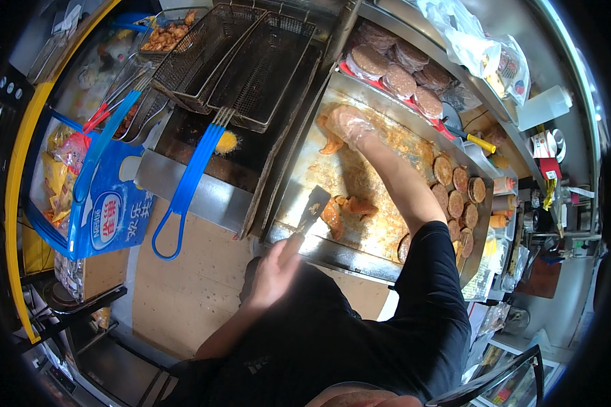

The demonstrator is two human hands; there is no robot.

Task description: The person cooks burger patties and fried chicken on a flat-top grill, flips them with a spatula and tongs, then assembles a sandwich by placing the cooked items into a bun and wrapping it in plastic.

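Note:
My left hand [275, 274] grips the wooden handle of a metal spatula [313, 206], whose dirty blade is over the near left part of the flat griddle [371, 173]. My right hand [349, 124], in a clear plastic glove, is at the griddle's far left, touching a piece of marinated meat [331, 142]; its fingers are partly hidden. More marinated meat [332, 219] lies beside the spatula blade. Browned round patties [455, 203] sit in rows on the griddle's right side, some partly behind my right arm.
Fryer baskets [265, 66] with a blue handle [191, 178] stand left of the griddle, above oil where a yellow piece [227, 143] floats. Behind the griddle, wrapped raw patties [399, 79] are stacked. A yellow-handled tool [481, 143] and sauce bottles [499, 221] are at the right. A blue chest freezer [112, 213] stands left.

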